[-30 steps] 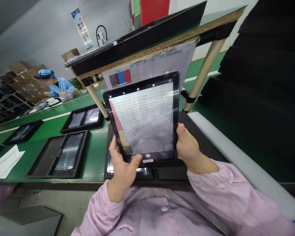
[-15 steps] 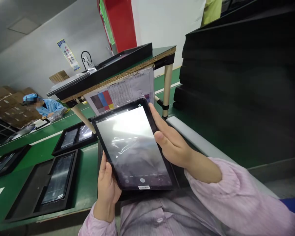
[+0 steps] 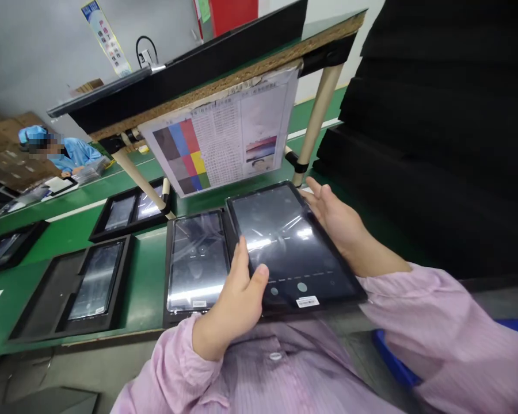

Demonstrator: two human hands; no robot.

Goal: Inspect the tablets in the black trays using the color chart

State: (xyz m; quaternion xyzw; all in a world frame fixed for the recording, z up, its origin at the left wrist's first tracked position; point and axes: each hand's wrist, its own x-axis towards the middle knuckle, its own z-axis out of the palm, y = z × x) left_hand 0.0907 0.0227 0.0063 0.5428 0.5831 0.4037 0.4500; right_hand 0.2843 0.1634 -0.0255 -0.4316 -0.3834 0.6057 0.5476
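I hold a black tablet [image 3: 285,241] almost flat over the right half of a black tray [image 3: 169,253]. Its screen is dark with camera buttons along the near edge and a white barcode sticker. My left hand [image 3: 235,299] grips its near left edge, thumb on the glass. My right hand [image 3: 339,221] holds the far right edge, fingers partly spread beneath and beside it. A second tablet [image 3: 196,259] lies in the tray's left half.
A colour test chart [image 3: 224,135] hangs from a raised shelf [image 3: 207,57] on tube legs. More black trays with tablets [image 3: 90,282] lie on the green bench to the left. A tall stack of black trays [image 3: 440,115] stands at right. A person in blue [image 3: 64,152] works far left.
The tablet came down from upright in front of the chart to nearly flat over the tray. Its screen went from a bright camera picture to dark. My left thumb moved onto the glass.
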